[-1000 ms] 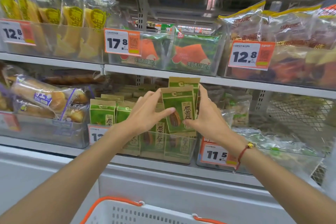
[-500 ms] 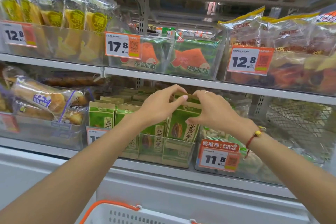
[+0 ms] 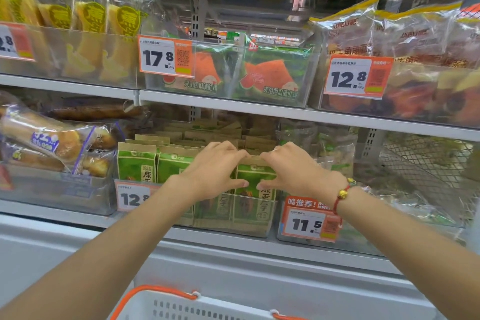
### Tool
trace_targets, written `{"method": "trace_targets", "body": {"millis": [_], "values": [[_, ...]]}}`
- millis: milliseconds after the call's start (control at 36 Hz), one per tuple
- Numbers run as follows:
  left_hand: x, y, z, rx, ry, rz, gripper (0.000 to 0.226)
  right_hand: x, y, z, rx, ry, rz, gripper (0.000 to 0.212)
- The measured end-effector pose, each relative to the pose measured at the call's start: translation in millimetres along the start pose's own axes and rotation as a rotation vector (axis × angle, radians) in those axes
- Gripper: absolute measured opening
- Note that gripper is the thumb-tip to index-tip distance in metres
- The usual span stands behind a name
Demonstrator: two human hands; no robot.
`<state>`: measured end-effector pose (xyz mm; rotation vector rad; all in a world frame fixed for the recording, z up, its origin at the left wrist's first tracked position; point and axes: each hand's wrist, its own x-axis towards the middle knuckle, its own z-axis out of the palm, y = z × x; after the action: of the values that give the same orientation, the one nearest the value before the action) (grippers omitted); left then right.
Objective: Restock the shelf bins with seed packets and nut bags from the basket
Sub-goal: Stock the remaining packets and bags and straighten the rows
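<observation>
A green-and-kraft seed packet [image 3: 255, 179] stands at the front right of the clear seed bin [image 3: 249, 227] on the lower shelf. My left hand [image 3: 213, 171] holds its top edge and left side, fingers over the top and thumb on the face. My right hand [image 3: 291, 169] holds the same packet from the right in the same way. More seed packets [image 3: 137, 163] of this kind fill the bin's left side and the rows behind. The white basket [image 3: 181, 306] with orange handles shows at the bottom edge; its contents are hidden.
A clear bin of nut bags [image 3: 363, 239] with an 11.5 tag stands right of the seed bin. Bread rolls [image 3: 46, 138] fill the bin on the left. The upper shelf [image 3: 223, 105] hangs close above my hands, carrying bins of toast and pastry bags.
Both hands have lowered the seed packet from above the bin down into its front right slot. The camera has moved closer to the shelf.
</observation>
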<state>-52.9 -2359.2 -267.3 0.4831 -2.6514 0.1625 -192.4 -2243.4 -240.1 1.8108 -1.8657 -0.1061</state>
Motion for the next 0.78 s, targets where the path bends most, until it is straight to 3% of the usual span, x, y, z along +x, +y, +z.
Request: {"method": "trace_targets", "body": {"millis": [111,306,528,694,778], "values": [[-1,1,3,0.04,0.018,0.07,0.053,-4,-3,13,-0.034,-0.022,-0.028,0.046],[2,7,5,0.085,-0.075,0.027,0.054,-3,-4,11,0.013,-0.11,-0.014,0.037],[2,10,8,0.113,0.002,-0.036,0.057,-7,-16,22,-0.008,0.001,0.126,0.038],[-12,18,11,0.18,-0.022,0.043,0.044,-16,-23,20,-0.021,-0.03,0.075,0.03],[-11,21,5,0.12,-0.032,0.0,0.052,-21,-15,9,0.066,-0.088,0.092,0.042]]}}
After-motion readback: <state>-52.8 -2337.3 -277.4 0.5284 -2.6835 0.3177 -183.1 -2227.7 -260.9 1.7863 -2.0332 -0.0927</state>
